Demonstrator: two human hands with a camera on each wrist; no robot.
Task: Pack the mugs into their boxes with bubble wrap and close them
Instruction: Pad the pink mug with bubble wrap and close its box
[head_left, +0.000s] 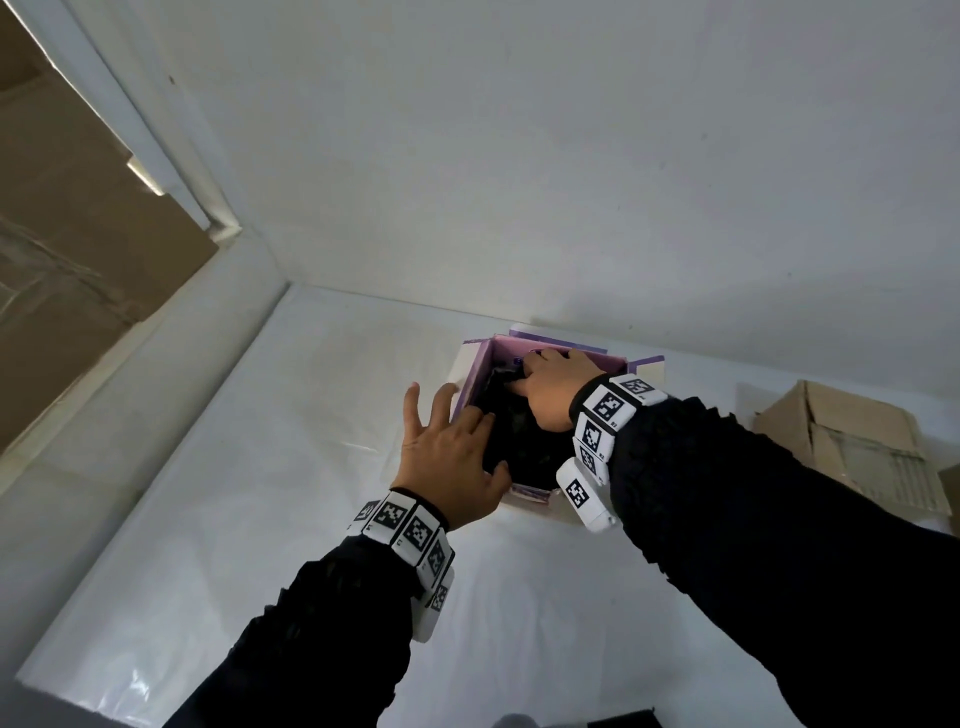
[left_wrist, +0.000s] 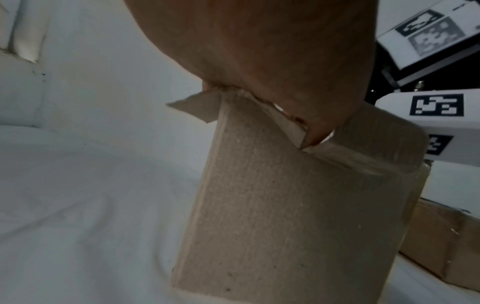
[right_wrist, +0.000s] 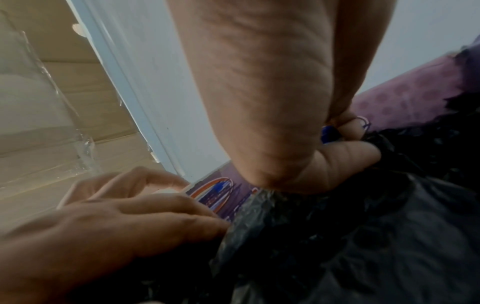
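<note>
An open box (head_left: 480, 364) with a purple printed inside stands on the white table near the back wall; in the left wrist view its outside (left_wrist: 285, 205) is plain beige card. Black bubble wrap (head_left: 519, 431) fills it and hides the mug. My right hand (head_left: 550, 389) reaches into the far side with fingers curled down into the wrap (right_wrist: 363, 236), next to a small blue piece (right_wrist: 328, 132) I cannot identify. My left hand (head_left: 447, 457) lies at the near-left corner, fingers spread and straight (right_wrist: 103, 222), touching the wrap, with the palm (left_wrist: 259, 51) over a corner flap.
A brown cardboard box (head_left: 852, 447) lies on its side at the right of the table. A large taped carton (head_left: 67, 249) leans beyond the left wall edge. White sheeting (head_left: 260, 467) covers the table, and the wall stands right behind the box.
</note>
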